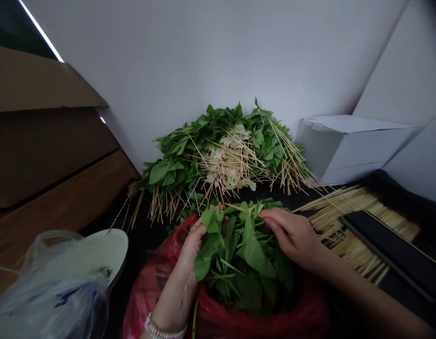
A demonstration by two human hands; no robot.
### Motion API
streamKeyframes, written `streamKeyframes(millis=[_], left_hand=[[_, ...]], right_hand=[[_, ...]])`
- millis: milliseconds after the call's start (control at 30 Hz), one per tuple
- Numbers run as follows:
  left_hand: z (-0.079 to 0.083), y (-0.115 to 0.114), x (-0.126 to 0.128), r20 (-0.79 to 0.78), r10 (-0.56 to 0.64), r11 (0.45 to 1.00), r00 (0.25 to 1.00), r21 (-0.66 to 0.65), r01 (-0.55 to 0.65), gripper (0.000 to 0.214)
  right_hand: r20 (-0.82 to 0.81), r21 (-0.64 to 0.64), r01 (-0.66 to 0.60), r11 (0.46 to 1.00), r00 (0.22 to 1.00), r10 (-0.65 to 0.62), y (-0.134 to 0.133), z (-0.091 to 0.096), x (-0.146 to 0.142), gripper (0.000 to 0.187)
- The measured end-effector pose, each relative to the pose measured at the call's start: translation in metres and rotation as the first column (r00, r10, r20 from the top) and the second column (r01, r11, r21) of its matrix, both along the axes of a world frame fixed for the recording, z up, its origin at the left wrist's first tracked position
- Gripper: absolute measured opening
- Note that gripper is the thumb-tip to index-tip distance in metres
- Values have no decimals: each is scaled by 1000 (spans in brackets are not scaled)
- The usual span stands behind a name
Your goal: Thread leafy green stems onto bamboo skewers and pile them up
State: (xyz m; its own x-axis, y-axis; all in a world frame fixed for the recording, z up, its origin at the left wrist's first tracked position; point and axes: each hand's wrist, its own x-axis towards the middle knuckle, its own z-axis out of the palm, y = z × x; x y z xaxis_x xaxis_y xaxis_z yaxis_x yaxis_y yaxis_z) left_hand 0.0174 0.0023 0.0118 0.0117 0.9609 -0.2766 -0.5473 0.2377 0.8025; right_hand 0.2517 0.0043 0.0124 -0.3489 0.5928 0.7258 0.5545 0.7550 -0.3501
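Note:
My left hand (pixel 192 242) is closed around leafy greens (pixel 212 247) at the left side of a red plastic bag (pixel 150 287); leaves hide part of its fingers. My right hand (pixel 293 235) pinches a thin bamboo skewer (pixel 235 206) over the bag. That skewer runs leftward from the right fingers towards the left fingertips, with greens hanging around it. Under both hands, the bag's mouth is full of loose green leaves (pixel 251 287). Beyond them lies a heap of skewered greens (pixel 175 162), with skewered whitish leafy pieces (pixel 232 141) in its middle.
Bare skewers (pixel 366 212) are spread at the right, with scissors (pixel 339 234) and a dark phone-like slab (pixel 394 249) on them. A white box (pixel 359 146) stands behind. At left are a white bowl (pixel 115 242), a clear plastic bag (pixel 51 301) and cardboard (pixel 48 155).

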Motion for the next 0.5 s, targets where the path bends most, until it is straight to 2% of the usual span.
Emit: streamKeyframes(millis=[167,500], left_hand=[[0,2,4,-95,38,998,995,61,-32,43],[0,-2,5,-41,-26,993,999,115,31,41]], right_hand=[[128,-41,-40,998,991,45,2,-9,-3,27],[236,-62,52,997,971,-36,6,-15,-2,28]])
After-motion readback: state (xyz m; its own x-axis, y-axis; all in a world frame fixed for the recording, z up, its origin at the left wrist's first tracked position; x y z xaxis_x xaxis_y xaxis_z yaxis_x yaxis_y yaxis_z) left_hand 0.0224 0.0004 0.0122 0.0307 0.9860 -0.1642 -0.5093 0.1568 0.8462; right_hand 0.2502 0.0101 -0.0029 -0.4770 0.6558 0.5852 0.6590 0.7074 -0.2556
